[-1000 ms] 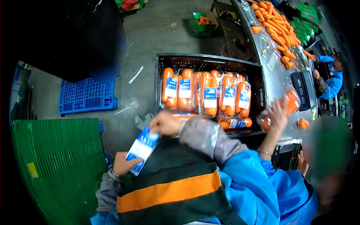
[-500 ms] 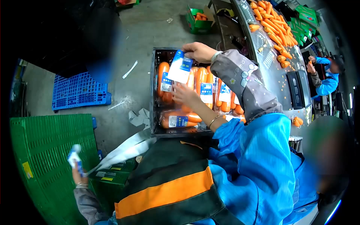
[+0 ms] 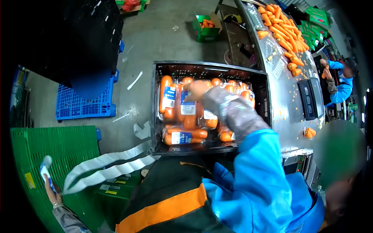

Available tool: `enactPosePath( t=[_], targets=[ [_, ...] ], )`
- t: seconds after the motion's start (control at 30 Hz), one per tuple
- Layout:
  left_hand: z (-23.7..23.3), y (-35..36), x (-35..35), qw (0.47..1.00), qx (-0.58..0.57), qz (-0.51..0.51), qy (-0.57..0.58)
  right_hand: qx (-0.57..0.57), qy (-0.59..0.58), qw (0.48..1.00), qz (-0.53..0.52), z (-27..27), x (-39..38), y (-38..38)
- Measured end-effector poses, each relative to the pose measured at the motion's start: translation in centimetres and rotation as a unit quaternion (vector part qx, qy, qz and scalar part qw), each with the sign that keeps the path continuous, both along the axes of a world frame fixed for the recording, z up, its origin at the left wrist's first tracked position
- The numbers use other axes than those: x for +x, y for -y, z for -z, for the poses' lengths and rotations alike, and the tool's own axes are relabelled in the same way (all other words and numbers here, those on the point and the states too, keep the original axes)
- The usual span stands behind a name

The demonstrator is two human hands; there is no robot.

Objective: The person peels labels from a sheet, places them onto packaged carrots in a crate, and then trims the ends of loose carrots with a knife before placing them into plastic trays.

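My left hand, at the far left, is closed on a roll of labels. A long white backing strip trails from it toward the crate. Inside the black crate lie several clear bags of carrots, many with blue-and-white labels. My right hand reaches down onto one upright bag. Its blurred fingertips touch the upper part of a blue-and-white label on that bag; whether they pinch it I cannot make out. Another labelled bag of carrots lies sideways at the near left corner.
Green crates stand at left, with a blue pallet beyond. A metal table at right bears piled carrots. One co-worker is close at right; another person handles a carrot farther off. A green box stands on the floor.
My right hand has lowered the label onto a bag. The co-worker's hand has left the crate. My left hand has moved left and down, drawing out the backing strip.
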State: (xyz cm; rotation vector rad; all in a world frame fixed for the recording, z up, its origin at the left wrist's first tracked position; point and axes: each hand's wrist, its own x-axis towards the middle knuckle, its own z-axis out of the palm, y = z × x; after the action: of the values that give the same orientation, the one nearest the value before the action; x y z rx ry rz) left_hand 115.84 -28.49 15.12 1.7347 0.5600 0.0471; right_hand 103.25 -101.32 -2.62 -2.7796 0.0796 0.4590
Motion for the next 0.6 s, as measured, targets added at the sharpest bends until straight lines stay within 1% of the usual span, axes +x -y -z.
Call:
enactPosePath(
  t=[0.03, 0.07, 0.1, 0.13, 0.17, 0.2, 0.23, 0.27, 0.3, 0.33, 0.37, 0.4, 0.43, 0.47, 0.5, 0.57, 0.6],
  targets=[
    [1.2, 1.0, -0.2, 0.994, 0.079, 0.05, -0.05, -0.063, -0.04, 0.997, 0.021, 2.6, -0.4, -0.6],
    [2.0, 2.9, -0.5, 0.984, 0.09, 0.132, -0.073, -0.055, -0.001, 0.997, 0.059, 4.6, -0.9, -0.6],
    [2.4, 5.1, -0.8, 0.974, 0.074, 0.187, -0.1, -0.045, 0.036, 0.994, 0.097, 5.8, -1.6, -0.7],
    [3.9, 6.2, -0.7, 0.969, 0.041, 0.221, -0.099, -0.092, 0.115, 0.984, 0.105, 5.2, -2.3, -1.4],
    [5.5, 7.3, -0.7, 0.962, 0.009, 0.253, -0.1, -0.132, 0.197, 0.966, 0.106, 6.7, -2.8, -1.5],
    [6.1, 9.3, -0.9, 0.952, -0.007, 0.284, -0.114, -0.089, 0.246, 0.946, 0.191, 6.8, -3.0, -2.5],
    [6.8, 11.9, -1.0, 0.939, -0.027, 0.319, -0.125, -0.052, 0.297, 0.913, 0.273, 6.7, -3.1, -3.5],
    [8.4, 14.4, -1.0, 0.935, -0.045, 0.331, -0.12, -0.071, 0.299, 0.926, 0.22, 9.0, -3.3, -4.1],
    [10.5, 15.4, -0.1, 0.904, -0.098, 0.387, -0.153, -0.093, 0.294, 0.936, 0.169, 11.9, -3.9, -4.7],
    [10.3, 18.9, -0.5, 0.873, -0.128, 0.437, -0.173, -0.072, 0.373, 0.914, 0.143, 12.9, -5.0, -5.9],
    [10.3, 23.4, -1.1, 0.83, -0.161, 0.498, -0.194, -0.064, 0.362, 0.917, 0.154, 14.9, -5.2, -6.6],
    [12.2, 26.8, -1.1, 0.813, -0.202, 0.519, -0.173, -0.023, 0.293, 0.932, 0.212, 11.4, -5.7, -7.9],
    [14.6, 29.5, -1.6, 0.791, -0.246, 0.537, -0.161, -0.058, 0.269, 0.933, 0.234, 9.6, -5.8, -8.7],
    [16.5, 31.6, -1.2, 0.781, -0.276, 0.526, -0.193, -0.024, 0.297, 0.916, 0.268, 7.8, -6.9, -9.6],
    [17.5, 34.4, -1.5, 0.773, -0.293, 0.525, -0.203, -0.089, 0.406, 0.863, 0.288, 4.3, -8.9, -10.8],
    [20.5, 38.7, 0.0, 0.736, -0.301, 0.552, -0.253, 0.065, 0.418, 0.852, 0.308, 1.6, -12.2, -11.8],
    [21.5, 40.3, 0.2, 0.726, -0.302, 0.554, -0.273, 0.09, 0.385, 0.853, 0.34, 2.0, -13.6, -11.8]
  ],
)
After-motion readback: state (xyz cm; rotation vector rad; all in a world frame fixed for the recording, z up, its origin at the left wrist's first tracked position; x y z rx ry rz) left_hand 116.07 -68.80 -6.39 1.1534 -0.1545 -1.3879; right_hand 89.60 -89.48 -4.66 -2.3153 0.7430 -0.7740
